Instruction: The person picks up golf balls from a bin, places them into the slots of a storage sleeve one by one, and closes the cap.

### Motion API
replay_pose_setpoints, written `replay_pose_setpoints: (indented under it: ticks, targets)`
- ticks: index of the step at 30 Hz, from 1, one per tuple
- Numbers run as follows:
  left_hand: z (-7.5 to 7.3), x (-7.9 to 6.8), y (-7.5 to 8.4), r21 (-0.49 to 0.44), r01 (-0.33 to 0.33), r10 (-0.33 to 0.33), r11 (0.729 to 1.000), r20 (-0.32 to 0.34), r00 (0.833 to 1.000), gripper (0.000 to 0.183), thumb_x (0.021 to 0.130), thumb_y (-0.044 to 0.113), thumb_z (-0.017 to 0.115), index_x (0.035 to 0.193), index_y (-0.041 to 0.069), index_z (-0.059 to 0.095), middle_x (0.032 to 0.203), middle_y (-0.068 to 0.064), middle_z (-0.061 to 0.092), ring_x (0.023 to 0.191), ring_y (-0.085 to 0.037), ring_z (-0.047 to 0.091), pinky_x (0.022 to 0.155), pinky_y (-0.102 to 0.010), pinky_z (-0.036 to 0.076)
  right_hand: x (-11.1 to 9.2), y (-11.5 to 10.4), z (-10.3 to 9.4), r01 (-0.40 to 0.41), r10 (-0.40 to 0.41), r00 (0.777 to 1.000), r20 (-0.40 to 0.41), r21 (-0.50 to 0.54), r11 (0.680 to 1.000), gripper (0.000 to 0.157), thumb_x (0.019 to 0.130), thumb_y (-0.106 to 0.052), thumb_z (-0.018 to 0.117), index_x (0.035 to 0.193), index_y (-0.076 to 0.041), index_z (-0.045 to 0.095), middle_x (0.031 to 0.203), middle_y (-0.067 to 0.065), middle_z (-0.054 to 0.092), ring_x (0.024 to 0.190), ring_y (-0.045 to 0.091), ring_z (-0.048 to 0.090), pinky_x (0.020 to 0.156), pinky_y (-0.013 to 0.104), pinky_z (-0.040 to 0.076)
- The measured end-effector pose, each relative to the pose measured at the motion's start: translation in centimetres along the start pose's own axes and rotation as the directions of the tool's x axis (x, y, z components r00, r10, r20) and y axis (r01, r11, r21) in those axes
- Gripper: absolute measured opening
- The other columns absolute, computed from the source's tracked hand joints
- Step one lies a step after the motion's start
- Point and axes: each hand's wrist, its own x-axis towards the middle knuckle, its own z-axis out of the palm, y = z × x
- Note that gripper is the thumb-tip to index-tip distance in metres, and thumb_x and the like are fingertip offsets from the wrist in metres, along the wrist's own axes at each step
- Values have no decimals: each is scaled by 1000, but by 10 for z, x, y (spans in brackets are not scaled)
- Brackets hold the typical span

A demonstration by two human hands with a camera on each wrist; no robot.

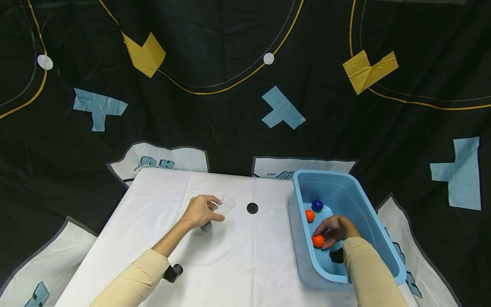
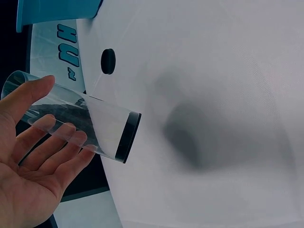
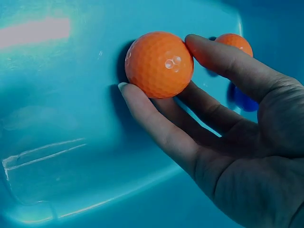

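A clear plastic tube (image 2: 107, 124) with a black base is in the grip of my left hand (image 1: 202, 211), thumb on one side and fingers on the other. It is held over the white table, and its shadow falls beside the base in the left wrist view. Inside the blue bin, my right hand (image 1: 333, 231) pinches an orange golf ball (image 3: 159, 65) between thumb and fingertips. Another orange ball (image 1: 310, 215) and a dark blue ball (image 1: 317, 205) lie in the bin just beyond that hand.
The blue bin (image 1: 298, 256) stands at the right of the white table (image 1: 226, 264). A black disc (image 1: 252, 208) lies on the table between the tube and the bin. Behind the table hangs a black cloth (image 1: 215, 123) with taped shapes.
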Motion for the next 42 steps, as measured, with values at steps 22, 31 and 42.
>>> replay_pose_setpoints:
  ticks: [22,31,42]
  targets:
    - [6,2,7,-8,-34,34,999,24,999,45,69,22,92,108,6,76,101,-14,76,96,-25,71,80,-39,58,-22,-27,-28,70,-75,995,59,76,995,48,99,-15,64,136,10,49,113,25,65,90,32,77,89,37,58]
    - [8,4,11,4,-37,37,999,15,999,41,69,22,92,105,9,77,97,-12,76,92,-22,70,78,-37,57,-48,-50,-40,196,-196,979,58,-1,981,56,97,-18,66,137,14,44,110,23,67,83,27,77,84,36,60]
    - [12,5,18,16,-40,40,999,13,999,38,68,23,92,102,12,77,90,-5,75,86,-17,68,76,-35,57,-82,-87,-39,387,-379,921,92,-81,919,36,101,-20,59,125,7,62,116,17,67,94,26,73,89,40,59]
